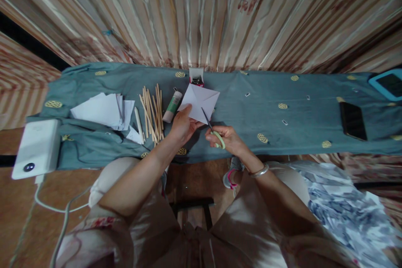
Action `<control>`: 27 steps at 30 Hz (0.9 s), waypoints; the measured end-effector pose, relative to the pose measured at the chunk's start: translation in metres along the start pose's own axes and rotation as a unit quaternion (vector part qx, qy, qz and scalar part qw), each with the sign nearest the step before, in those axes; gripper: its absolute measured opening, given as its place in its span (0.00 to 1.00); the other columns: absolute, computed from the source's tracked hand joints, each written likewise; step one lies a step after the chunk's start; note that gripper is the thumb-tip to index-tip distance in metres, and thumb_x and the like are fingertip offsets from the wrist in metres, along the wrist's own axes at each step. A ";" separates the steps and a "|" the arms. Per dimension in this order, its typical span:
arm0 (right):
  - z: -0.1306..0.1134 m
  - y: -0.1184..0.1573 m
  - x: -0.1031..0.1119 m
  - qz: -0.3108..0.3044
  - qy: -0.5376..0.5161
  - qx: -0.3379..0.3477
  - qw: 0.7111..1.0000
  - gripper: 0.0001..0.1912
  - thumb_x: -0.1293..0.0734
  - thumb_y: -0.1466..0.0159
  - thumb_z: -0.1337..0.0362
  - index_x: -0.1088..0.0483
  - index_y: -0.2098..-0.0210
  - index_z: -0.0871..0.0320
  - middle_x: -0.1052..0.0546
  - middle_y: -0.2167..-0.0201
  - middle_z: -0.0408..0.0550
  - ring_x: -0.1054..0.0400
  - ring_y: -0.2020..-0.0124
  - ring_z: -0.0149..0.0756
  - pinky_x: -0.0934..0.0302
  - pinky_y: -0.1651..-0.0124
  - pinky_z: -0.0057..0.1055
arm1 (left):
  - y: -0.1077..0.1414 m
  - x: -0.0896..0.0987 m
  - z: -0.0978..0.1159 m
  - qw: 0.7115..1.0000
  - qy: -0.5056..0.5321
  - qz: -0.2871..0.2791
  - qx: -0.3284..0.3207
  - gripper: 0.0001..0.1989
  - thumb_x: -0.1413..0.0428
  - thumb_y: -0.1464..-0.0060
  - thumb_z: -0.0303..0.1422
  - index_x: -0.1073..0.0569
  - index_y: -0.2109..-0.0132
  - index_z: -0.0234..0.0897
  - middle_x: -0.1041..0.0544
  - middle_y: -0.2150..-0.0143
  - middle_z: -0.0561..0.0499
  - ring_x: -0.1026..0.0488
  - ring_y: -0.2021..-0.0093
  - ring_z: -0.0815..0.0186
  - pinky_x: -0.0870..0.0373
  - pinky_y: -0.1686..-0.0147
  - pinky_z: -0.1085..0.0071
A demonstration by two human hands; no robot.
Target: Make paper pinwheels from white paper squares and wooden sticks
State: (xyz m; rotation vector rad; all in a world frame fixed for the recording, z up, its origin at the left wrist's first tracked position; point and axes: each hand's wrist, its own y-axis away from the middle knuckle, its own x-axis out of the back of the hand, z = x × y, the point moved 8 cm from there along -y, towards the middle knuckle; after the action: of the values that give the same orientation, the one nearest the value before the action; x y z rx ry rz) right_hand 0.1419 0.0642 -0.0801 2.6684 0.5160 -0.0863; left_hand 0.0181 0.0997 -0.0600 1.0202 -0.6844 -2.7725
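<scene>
A creased square of white paper (pixel 201 99) is pinched at its lower left edge by my left hand (pixel 184 124). My right hand (pixel 226 137) grips the light green handles of the scissors (pixel 219 139). Their dark blades lie over the lower part of the paper, pointing up and left toward its middle. Just left of the paper is a glue stick (pixel 172 107) with a green and white label. Behind the paper stands a small open box (pixel 197 77) with dark small items inside.
Thin wooden sticks (pixel 152 113), a white pen (pixel 139 124) and stacked white papers (pixel 99 111) lie to the left. A white power bank (pixel 37 147) with a cable sits at the left edge. On the right are a black phone (pixel 353 120) and a blue-framed device (pixel 389 84).
</scene>
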 end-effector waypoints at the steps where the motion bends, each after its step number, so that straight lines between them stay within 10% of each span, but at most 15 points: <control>1: 0.001 0.000 0.000 0.001 0.000 -0.003 1.000 0.24 0.20 0.60 0.49 0.27 0.74 0.58 0.29 0.84 0.36 0.38 0.83 0.23 0.41 0.78 0.22 | 0.000 0.000 0.000 1.000 -0.002 0.002 0.001 0.14 0.57 0.33 0.30 0.28 0.54 0.32 0.18 0.64 0.44 0.21 0.54 0.56 0.27 0.47 0.52; 27: -0.005 0.001 -0.001 -0.004 0.023 0.008 1.000 0.24 0.21 0.57 0.47 0.28 0.73 0.59 0.29 0.85 0.37 0.38 0.83 0.24 0.42 0.79 0.23 | 0.000 -0.001 -0.005 1.000 0.023 -0.006 0.009 0.14 0.57 0.33 0.29 0.28 0.56 0.30 0.20 0.69 0.46 0.20 0.65 0.61 0.24 0.54 0.58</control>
State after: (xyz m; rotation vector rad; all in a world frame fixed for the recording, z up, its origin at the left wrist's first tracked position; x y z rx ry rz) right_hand 0.1414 0.0645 -0.0752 2.6897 0.5426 -0.0309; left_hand 0.0221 0.0981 -0.0631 1.0908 -0.7003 -2.7478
